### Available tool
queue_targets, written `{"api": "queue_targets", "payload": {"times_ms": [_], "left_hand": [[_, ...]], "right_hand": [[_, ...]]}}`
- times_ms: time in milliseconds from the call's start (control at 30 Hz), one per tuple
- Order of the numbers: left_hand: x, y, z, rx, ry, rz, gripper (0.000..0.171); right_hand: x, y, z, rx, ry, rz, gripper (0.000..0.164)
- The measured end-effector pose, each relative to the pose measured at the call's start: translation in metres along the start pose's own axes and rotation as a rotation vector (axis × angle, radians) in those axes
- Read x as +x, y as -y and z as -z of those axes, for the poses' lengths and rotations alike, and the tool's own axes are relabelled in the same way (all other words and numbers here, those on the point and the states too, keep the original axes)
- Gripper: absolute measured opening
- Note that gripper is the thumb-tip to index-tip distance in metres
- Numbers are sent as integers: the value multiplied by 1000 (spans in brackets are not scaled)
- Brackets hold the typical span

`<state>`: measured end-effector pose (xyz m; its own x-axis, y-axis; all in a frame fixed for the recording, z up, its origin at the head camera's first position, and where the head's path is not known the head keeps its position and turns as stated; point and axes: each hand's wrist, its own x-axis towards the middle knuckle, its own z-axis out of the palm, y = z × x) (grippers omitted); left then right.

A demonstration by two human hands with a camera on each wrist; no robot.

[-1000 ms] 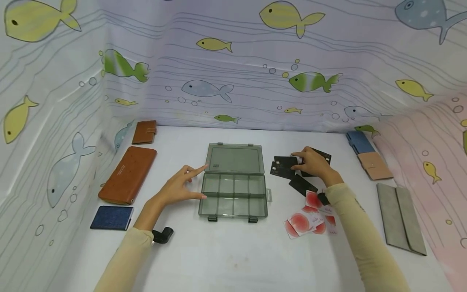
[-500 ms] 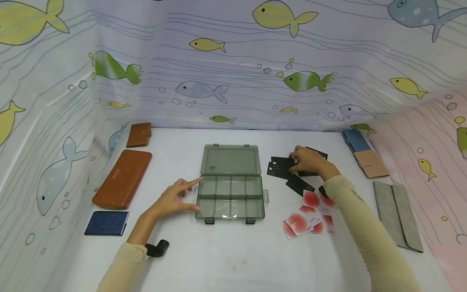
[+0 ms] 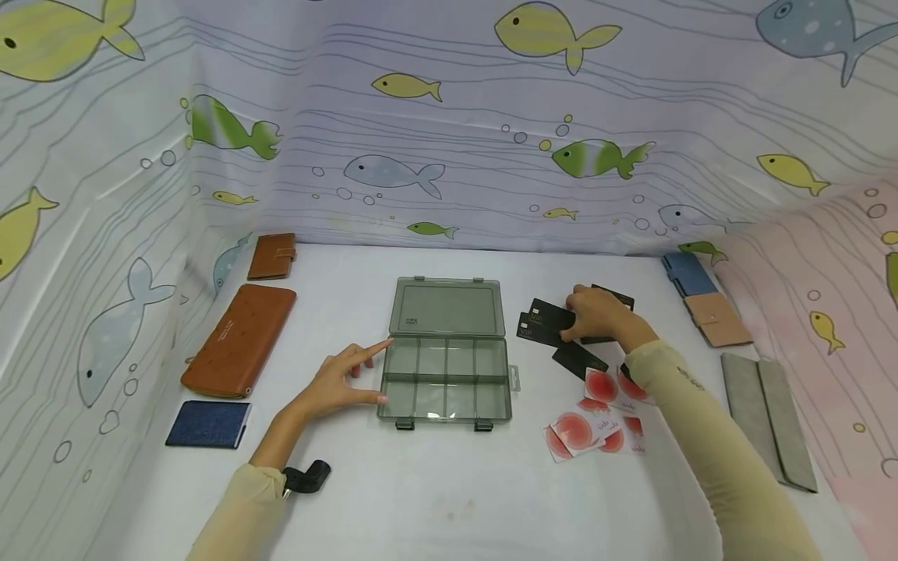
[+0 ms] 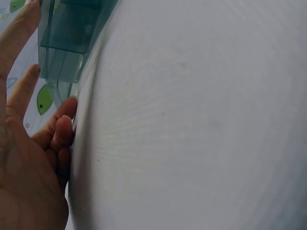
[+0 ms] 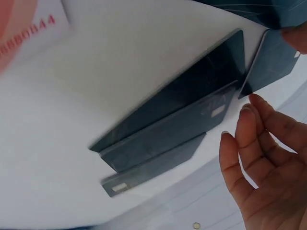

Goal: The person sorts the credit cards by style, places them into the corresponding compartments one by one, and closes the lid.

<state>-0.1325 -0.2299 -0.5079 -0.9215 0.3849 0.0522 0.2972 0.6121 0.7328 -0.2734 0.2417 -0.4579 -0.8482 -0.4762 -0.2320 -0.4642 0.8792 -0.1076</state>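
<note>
The right hand (image 3: 605,315) pinches a black card (image 3: 550,313) while the left hand (image 3: 338,383), fingers extended, touches the divided box (image 3: 431,396).

Right of divided box (image 3: 445,382): right hand (image 3: 605,315) hides parts of black cards (image 3: 540,331); its thumb (image 5: 296,42) runs off the right wrist view. Right of box, nearer side: right sleeve (image 3: 708,436) covers an end of red-and-white cards (image 3: 574,431). Left of box: brown long wallet (image 3: 242,343), lettering too small to read. Box cropped in left wrist view
</note>
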Motion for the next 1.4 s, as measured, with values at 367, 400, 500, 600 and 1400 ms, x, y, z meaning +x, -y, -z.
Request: {"api": "queue_targets", "payload": {"times_ms": [367,400,500,600,1400], "left_hand": [[1,3,-3,11,-15,-18,92],[1,3,-3,13,-17,-19,91],[0,4,-4,13,-18,-17,92],[-2,3,-3,5,-18,-14,91],[0,5,-4,-21,-26,-8,92]], "right_hand": [[-6,-9,-8,96,-74,-26,57],[-7,-8,-8,104,-85,-20,57],[-12,-5,-3,133,-125,6,55],[-18,1,3,152,-172,44,53],[-1,146,16,32,-293,524,54]]}}
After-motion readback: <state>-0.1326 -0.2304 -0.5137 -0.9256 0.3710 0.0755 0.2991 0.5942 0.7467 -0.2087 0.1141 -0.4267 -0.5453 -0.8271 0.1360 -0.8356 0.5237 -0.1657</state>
